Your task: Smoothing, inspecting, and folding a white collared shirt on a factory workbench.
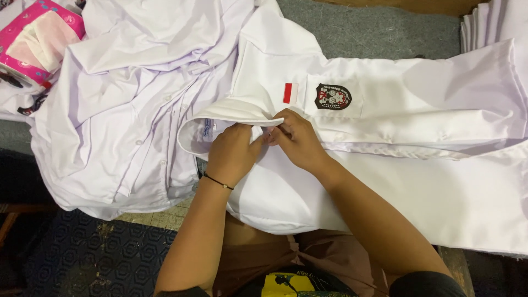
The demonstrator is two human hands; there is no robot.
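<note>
I see the shirt lying flat across the table, collar at 9 o'clock of its chest badge, so the neck opening faces me; my left hand and right hand meet just below the collar, both pinched on the front placket, apparently at the top button; fingers touching. A heap of white shirts crowds the 9 o'clock side, touching the collar; a pink package sits at 10 o'clock; open room lies at 12 o'clock, on bare grey table; near edge at 6 o'clock.
</note>
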